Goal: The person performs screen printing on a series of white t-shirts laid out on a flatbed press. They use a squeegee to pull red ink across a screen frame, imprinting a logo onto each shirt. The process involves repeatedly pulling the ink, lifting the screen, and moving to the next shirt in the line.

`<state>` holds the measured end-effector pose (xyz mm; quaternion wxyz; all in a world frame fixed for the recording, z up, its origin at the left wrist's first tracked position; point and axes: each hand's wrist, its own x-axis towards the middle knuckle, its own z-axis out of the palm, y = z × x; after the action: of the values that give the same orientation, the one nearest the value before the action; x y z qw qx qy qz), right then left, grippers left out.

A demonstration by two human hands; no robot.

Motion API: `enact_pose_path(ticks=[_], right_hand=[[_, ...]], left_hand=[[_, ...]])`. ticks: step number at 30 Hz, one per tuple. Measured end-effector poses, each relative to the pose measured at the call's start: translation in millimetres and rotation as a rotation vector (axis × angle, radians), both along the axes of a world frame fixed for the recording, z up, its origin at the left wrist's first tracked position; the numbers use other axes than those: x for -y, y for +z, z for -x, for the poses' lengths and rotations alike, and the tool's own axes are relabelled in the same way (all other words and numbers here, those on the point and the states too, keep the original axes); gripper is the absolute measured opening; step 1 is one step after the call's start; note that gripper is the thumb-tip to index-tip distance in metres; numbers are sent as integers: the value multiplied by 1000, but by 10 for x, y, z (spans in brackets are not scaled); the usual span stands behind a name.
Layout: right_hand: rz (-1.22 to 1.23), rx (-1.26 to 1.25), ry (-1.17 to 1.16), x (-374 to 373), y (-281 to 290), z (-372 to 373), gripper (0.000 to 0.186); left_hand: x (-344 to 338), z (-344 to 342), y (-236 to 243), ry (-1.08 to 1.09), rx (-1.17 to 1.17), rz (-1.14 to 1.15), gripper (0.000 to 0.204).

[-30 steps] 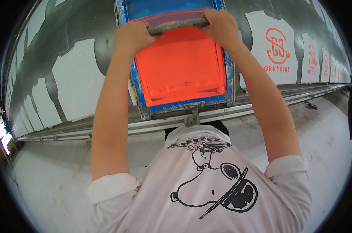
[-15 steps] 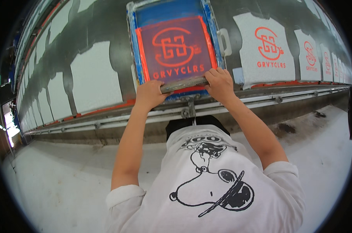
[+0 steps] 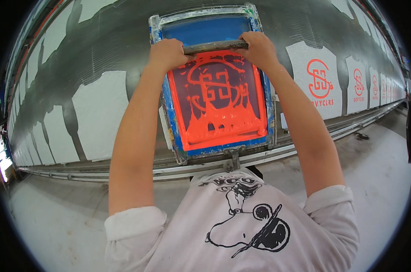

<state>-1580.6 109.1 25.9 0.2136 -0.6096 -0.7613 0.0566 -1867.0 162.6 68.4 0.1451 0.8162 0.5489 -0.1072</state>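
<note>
My left hand (image 3: 168,55) and my right hand (image 3: 260,51) are wrapped round the two ends of a squeegee (image 3: 215,46) with a worn grey handle. It lies across the far part of a printing screen (image 3: 218,25), which has a blue border and a paint-stained frame. Wet orange-red ink (image 3: 220,121) covers much of the mesh on the near side of the squeegee, thick and streaky toward the near edge. A round emblem shows partly through the ink. Both arms are stretched forward over the screen. My fingers hide the squeegee's ends.
White shirt pieces (image 3: 101,115) lie flat in a row on the long dark table (image 3: 139,59), unprinted on the left. Printed shirt pieces (image 3: 318,81) with orange-red emblems continue to the right. A metal rail (image 3: 300,143) runs along the table's near edge, above a pale floor (image 3: 69,213).
Both hands have moved the squeegee from the screen's near edge to its far part. Thick ink now covers mesh where the emblem showed clearly. The view has also shifted.
</note>
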Motion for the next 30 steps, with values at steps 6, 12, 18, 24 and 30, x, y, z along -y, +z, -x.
enact_pose_path(ticks=[6, 12, 18, 24, 30], right_hand=[[2, 83, -27, -4, -43, 36, 37], [-37, 51, 32, 849, -95, 41, 37], [43, -27, 87, 2309, -27, 54, 37], [-49, -26, 93, 2671, -89, 42, 39], [108, -29, 150, 2372, 92, -23, 35]], left_hand=[[55, -67, 4, 20, -25, -77, 57], [971, -21, -26, 101, 55, -10, 51], [2526, 31, -91, 118, 142, -7, 40], [2837, 12, -74, 126, 166, -36, 35], [2421, -37, 196, 23, -47, 260, 44]])
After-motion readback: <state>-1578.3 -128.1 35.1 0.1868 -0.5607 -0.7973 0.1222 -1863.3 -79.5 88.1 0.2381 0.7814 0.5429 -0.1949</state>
